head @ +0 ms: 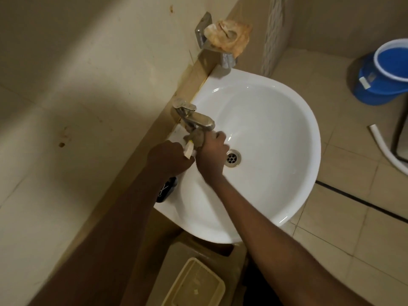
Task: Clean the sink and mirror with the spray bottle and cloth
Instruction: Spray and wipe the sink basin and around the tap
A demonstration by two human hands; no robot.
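Both hands work at the back rim of the sink (276,133), right under the tap (194,119). The left hand (171,156) grips the spray bottle (189,149), only its pale nozzle showing. The right hand (213,153) is closed round a bunched greyish cloth (197,138), held against the tap's base. The glossy white basin already looks clean to me. The mirror isn't in sight, so that part seems left. The metal tap looks dull.

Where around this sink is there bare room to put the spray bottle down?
Free: the sink rim's far stretch, between the tap and the soap holder, and the basin right of the drain. Crowded: below the tap, where both hands work, and by the dark object.
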